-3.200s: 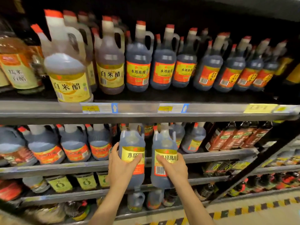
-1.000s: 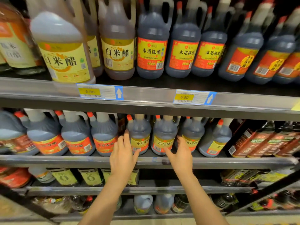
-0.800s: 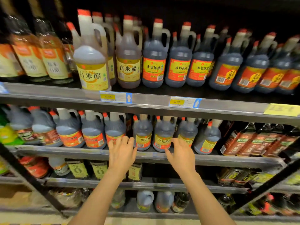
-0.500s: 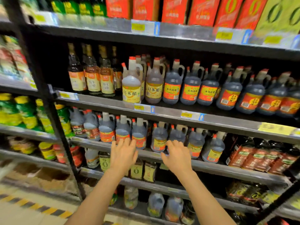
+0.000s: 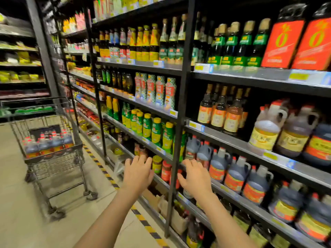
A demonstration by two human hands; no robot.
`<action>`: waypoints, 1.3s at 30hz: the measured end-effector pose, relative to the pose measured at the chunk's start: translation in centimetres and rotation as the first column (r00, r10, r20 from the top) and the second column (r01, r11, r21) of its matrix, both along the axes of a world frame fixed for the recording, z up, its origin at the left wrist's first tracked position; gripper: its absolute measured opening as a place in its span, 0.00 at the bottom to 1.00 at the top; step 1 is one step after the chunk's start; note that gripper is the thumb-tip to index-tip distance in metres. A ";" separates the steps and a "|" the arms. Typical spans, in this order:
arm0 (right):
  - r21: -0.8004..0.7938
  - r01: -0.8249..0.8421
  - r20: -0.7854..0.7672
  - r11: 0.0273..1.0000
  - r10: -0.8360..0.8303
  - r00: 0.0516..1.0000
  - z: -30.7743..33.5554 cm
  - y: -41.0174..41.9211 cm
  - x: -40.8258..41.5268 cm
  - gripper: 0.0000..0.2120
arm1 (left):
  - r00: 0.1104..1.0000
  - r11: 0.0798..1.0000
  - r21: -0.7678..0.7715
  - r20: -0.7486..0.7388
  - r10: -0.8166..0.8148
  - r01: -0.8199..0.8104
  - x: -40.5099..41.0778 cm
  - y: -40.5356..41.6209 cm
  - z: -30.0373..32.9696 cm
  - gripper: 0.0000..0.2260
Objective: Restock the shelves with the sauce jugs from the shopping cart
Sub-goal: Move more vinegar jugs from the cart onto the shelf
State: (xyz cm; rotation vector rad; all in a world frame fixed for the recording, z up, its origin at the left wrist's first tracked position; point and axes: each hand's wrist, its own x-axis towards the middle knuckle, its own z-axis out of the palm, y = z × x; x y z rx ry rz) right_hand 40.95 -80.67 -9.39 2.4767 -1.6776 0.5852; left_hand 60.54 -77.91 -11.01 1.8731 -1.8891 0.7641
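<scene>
Labels mostly blurred: the red cartons [image 5: 295, 40] top right carry a big yellow "0" w/ small marks above it, the rest of the print unreadable; the pale jug [image 5: 265, 129] w/ yellow label on the upper jug shelf shows Chinese characters too smeared to read. Dark sauce jugs on the shelf [image 5: 236, 174], red caps, orange-red labels, stand in a row just right of the black upright post [image 5: 177, 140]; more w/ yellow labels sit further right on the same shelf. Left hand [image 5: 138, 174] and right hand [image 5: 196, 178] are both raised in front of the shelving, fingers spread and relaxed, nothing held; the right hand's fingertips [image 5: 188, 162] overlap the nearest jug in view, contact can't be told. The post rises between the two hands. The shopping cart [image 5: 52, 158] stands in the aisle to the left, well apart from the hands, w/ more red-capped jugs in the cart [image 5: 47, 144] packed in its basket. Open pale floor [image 5: 21, 203] lies between cart and person; a yellow-black striped line [image 5: 111, 178] runs along the shelf base. Green squeeze bottles [image 5: 150, 129] w/ yellow caps sit above the left hand, small jars [image 5: 157, 164] just beside it. Yellow price tags [image 5: 195, 125] line the shelf edges, numbers illegible.
</scene>
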 end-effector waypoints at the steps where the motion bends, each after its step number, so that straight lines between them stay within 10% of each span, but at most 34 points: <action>1: -0.006 -0.048 -0.001 0.999 0.048 0.999 0.0 -0.4 2.8 0.20 | 0.999 0.999 -0.001 0.003 0.041 -0.041 2.7 0.3 0.0 0.17; 18: 0.093 -0.441 0.077 0.893 0.435 0.897 -1.0 -7.9 41.8 0.22 | 0.873 0.875 0.027 -0.063 0.483 -0.483 38.6 1.1 -2.0 0.17; 39: 0.295 -0.583 0.108 0.757 0.579 0.808 -6.6 -36.0 74.6 0.22 | 0.710 0.728 0.250 -0.173 0.683 -0.639 67.8 -23.4 -6.4 0.16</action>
